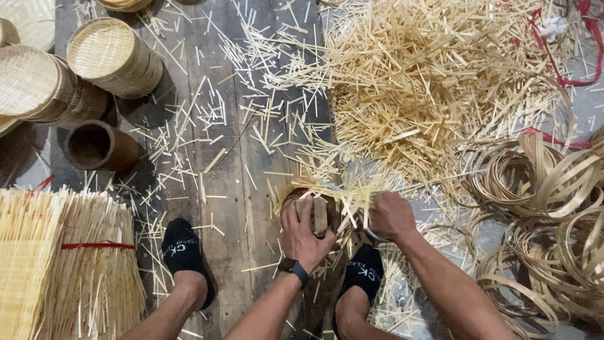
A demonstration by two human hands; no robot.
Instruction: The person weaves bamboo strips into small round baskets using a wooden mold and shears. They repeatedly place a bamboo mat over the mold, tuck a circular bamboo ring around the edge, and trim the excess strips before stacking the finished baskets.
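The left hand (pixel 305 232) is gripping a small round woven bamboo basket (pixel 314 208) from its near side, fingers curled together over the rim and pressed onto a flat wooden block (pixel 320 216) lying on the basket. The basket is sitting low in the middle of the view, just beyond the right foot in a black sock (pixel 363 272), on the dark wooden plank floor (pixel 233 208). Loose strip ends are sticking out of the basket, fanning mostly away from the person and to the right; whether the basket's mouth is facing up or down cannot be told. The right hand (pixel 391 216) is closing into a fist at the basket's right edge, with a curved metal tool (pixel 375 237) showing beneath it; the fingertips are hidden, so what exactly they are clamping cannot be told.

Beyond and to the right, a large heap of cut bamboo slivers (pixel 434 82) is crowding the basket's far side. Coiled bamboo hoops (pixel 547 208) are filling the right edge. On the left, a tied bundle of bamboo sticks (pixel 69 264) is lying near the left foot (pixel 182 252), and finished round baskets (pixel 113 56) are lying on their sides at the upper left, well apart from the hands. The freest floor is lying between the two feet and up the planks to the left of the basket, though scattered slivers are littering it.
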